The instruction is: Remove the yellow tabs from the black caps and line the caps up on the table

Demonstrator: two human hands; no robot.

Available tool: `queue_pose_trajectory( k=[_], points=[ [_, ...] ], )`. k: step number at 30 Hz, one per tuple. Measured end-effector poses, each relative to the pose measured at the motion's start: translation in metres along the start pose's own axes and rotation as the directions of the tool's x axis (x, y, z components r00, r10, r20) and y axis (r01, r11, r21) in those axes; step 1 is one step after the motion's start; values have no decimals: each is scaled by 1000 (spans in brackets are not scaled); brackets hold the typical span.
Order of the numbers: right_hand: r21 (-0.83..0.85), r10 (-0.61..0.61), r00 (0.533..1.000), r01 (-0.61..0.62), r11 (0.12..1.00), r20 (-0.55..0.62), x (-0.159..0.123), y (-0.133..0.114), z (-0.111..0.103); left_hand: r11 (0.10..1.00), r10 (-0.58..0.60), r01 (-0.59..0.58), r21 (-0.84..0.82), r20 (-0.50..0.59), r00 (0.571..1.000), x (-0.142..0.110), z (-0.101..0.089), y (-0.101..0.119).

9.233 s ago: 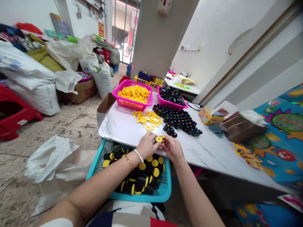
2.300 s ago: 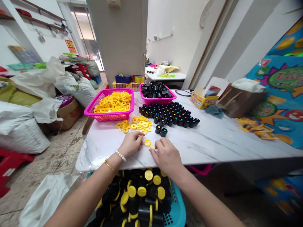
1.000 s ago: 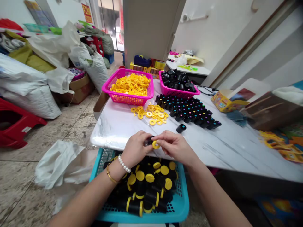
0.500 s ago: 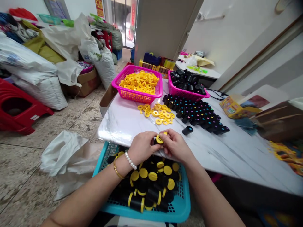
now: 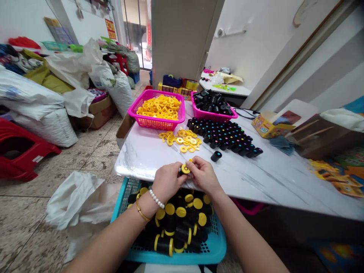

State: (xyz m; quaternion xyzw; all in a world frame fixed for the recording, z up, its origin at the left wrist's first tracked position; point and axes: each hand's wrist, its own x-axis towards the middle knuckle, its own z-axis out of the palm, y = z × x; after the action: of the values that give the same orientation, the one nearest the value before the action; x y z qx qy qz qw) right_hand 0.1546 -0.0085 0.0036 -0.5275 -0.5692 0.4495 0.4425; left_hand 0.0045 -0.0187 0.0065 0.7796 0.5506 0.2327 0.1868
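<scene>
My left hand (image 5: 167,179) is closed around a small black cylinder with a yellow cap (image 5: 185,169), its round end facing up. My right hand (image 5: 204,175) is pinched against the cap's right side. A small yellow plastic piece (image 5: 190,160) shows at its fingertips, mostly hidden by them. Both hands are over the front table edge, above a teal basket (image 5: 176,258) of yellow-capped black cylinders. Beyond them lie loose yellow ring pieces (image 5: 187,140). A single black cylinder (image 5: 216,156) rests to the right, before rows of standing black cylinders (image 5: 227,134).
On the white table (image 5: 241,182), a pink basket (image 5: 156,123) holds yellow rings and another pink basket (image 5: 213,115) holds black cylinders. A small yellow box (image 5: 264,125) stands at right. White sacks (image 5: 42,125), a red stool (image 5: 25,148) and a white bag (image 5: 76,201) occupy the left floor.
The camera view has tilted up and shifted right, so the table appears further left. Both hands keep their hold on the capped cylinder, with little change in the fingers.
</scene>
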Motion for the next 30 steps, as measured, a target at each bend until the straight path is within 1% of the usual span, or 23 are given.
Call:
queue_pose_trajectory(
  k=[3, 5, 6, 7, 8, 9, 11, 12, 13, 15, 17, 18, 19, 20, 21, 22, 23, 24, 25, 26, 27, 29, 30],
  points=[
    [-49, -68, 997, 66, 997, -36, 1, 2, 1, 999, -23, 24, 33, -28, 999, -2, 2, 1],
    [-66, -79, 996, 77, 995, -39, 2, 1, 0, 1000, -21, 20, -7, -24, 1000, -1, -1, 0],
    [-71, -77, 996, 75, 995, -32, 3, 1, -1, 998, -4, 3, -56, -6, 1000, 1, -4, -1],
    [-77, -71, 997, 70, 995, -19, 3, 0, -2, 991, 21, -16, -133, 38, 999, 3, -8, -3],
    [-84, -64, 998, 63, 994, -5, 4, -1, -3, 972, 49, -22, -233, 109, 993, 5, -11, -4],
    [-95, -58, 998, 58, 994, 5, 3, -1, -3, 942, 69, -2, -337, 188, 980, 7, -15, -5],
    [-139, -65, 998, 66, 988, 12, 1, -3, -2, 873, 64, 97, -478, 310, 949, 12, -18, -6],
    [-182, -86, 996, 84, 980, -5, -1, -4, 0, 852, 38, 143, -503, 332, 942, 14, -18, -6],
    [-244, -121, 992, 108, 964, -40, -3, -4, 3, 848, 2, 167, -504, 316, 949, 16, -17, -5],
    [-394, -215, 969, 152, 907, -122, -8, -5, 9, 871, -54, 156, -466, 225, 973, 18, -12, -2],
    [-505, -296, 937, 166, 847, -188, -12, -5, 13, 896, -65, 127, -426, 156, 986, 18, -8, 1],
    [-522, -308, 930, 164, 837, -202, -13, -6, 14, 905, -66, 116, -409, 133, 989, 17, -6, 2],
    [-505, -287, 937, 153, 849, -198, -13, -6, 14, 911, -66, 110, -397, 121, 990, 17, -5, 3],
    [-452, -228, 958, 128, 883, -174, -13, -6, 12, 914, -65, 107, -392, 117, 991, 16, -5, 3],
    [-366, -138, 983, 84, 927, -124, -12, -7, 9, 914, -67, 107, -390, 115, 991, 16, -6, 3],
    [-258, -32, 999, 21, 966, -39, -11, -9, 4, 913, -71, 111, -392, 116, 991, 15, -6, 3],
    [-148, 64, 996, -54, 988, 64, -10, -11, 0, 910, -74, 117, -397, 122, 990, 15, -7, 2],
    [-56, 132, 978, -124, 991, 165, -8, -13, -5, 906, -77, 126, -404, 135, 988, 15, -8, 1],
    [7, 167, 956, -174, 985, 241, -8, -16, -9, 900, -79, 136, -414, 153, 985, 15, -8, 0],
    [42, 178, 942, -198, 979, 286, -7, -18, -12, 893, -78, 146, -426, 173, 982, 15, -8, 0],
    [55, 178, 937, -203, 978, 301, -7, -19, -13, 888, -75, 151, -434, 186, 980, 15, -7, -1],
    [57, 171, 945, -194, 979, 277, -7, -20, -13, 890, -72, 142, -432, 173, 982, 16, -5, 0],
    [60, 166, 954, -186, 981, 251, -7, -20, -12, 899, -76, 129, -419, 141, 987, 16, -3, 1]
  ],
)
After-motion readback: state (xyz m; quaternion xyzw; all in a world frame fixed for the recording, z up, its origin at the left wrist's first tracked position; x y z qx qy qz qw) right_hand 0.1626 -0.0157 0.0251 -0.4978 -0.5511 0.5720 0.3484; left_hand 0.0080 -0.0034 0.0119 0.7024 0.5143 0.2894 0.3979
